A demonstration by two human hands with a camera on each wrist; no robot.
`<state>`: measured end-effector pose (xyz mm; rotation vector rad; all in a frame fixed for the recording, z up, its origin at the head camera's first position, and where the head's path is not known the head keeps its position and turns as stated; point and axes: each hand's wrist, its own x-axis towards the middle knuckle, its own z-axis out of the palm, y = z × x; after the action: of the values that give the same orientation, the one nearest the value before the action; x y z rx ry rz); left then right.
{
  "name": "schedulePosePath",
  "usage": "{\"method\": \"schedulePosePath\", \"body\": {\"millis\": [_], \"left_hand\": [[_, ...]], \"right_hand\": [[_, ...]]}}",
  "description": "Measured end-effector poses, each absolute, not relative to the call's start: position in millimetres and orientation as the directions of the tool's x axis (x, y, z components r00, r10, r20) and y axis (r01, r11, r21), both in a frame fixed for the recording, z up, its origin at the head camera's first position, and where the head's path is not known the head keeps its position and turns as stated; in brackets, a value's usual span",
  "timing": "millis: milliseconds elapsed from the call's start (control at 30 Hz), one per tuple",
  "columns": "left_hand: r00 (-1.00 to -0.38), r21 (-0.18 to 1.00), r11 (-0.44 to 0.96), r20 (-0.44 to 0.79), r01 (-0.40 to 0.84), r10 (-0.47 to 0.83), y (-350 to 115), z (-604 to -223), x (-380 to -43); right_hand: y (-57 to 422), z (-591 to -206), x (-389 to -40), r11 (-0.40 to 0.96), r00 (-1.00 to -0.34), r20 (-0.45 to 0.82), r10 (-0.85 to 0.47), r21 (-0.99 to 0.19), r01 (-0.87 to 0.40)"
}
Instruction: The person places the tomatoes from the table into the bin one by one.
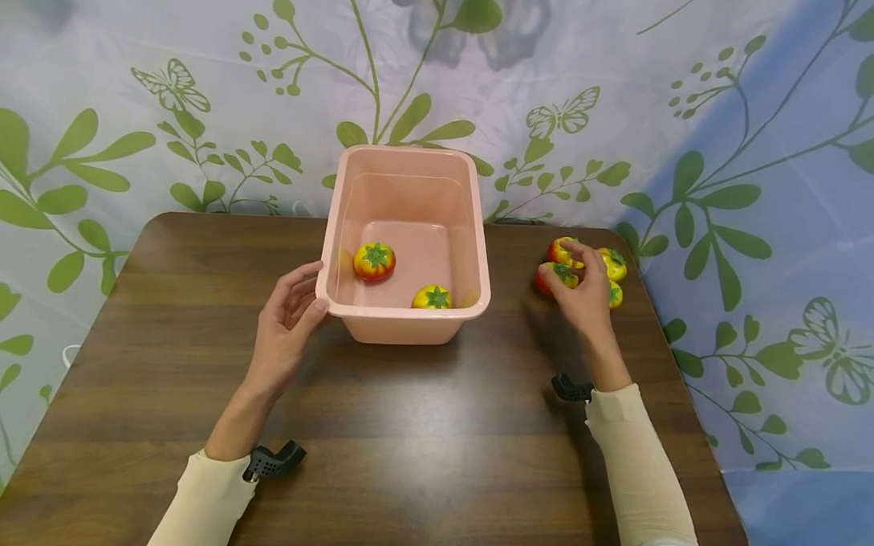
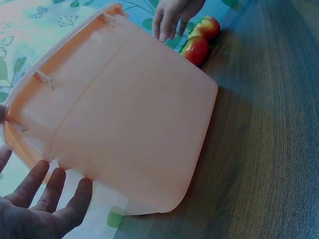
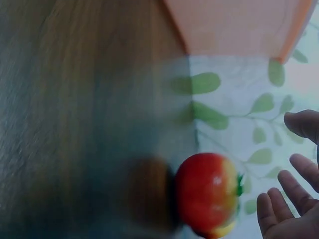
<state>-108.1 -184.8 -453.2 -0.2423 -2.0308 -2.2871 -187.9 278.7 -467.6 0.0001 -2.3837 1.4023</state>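
My left hand (image 1: 289, 325) grips the left rim of a pink plastic bin (image 1: 407, 312), thumb at the rim and fingers against the outer wall. In the left wrist view those fingers (image 2: 55, 191) are spread beside the bin. Inside the bin lie a red-and-yellow toy tomato (image 1: 374, 261) and a yellow toy tomato (image 1: 432, 296). On the right, my right hand (image 1: 584, 290) hovers over a group of several toy tomatoes, nearest a red one (image 1: 550, 280). The right wrist view shows its loosely bent fingers (image 3: 299, 191) apart from a red tomato (image 3: 203, 191), holding nothing.
The brown wooden table (image 1: 415, 466) carries the bin near its back edge. Two yellow tomatoes (image 1: 613, 264) sit at the table's right edge. A leaf-patterned cloth (image 1: 221, 96) hangs behind and at the sides.
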Motion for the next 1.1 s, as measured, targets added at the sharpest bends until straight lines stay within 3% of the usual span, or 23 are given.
{"method": "schedulePosePath", "body": {"millis": [600, 1100], "left_hand": [[-0.986, 0.981, -0.123, 0.161, 0.153, 0.054, -185.9, -452.4, -108.0], [-0.984, 0.978, -0.131, 0.17, 0.162, 0.056, -184.5, -451.4, -107.2]], "right_hand": [[294.4, -498.2, -197.5, 0.636, -0.945, 0.295, 0.145, -0.759, -0.139], [285.1, -501.9, -192.2, 0.636, -0.964, 0.254, 0.077, -0.757, -0.148]]}}
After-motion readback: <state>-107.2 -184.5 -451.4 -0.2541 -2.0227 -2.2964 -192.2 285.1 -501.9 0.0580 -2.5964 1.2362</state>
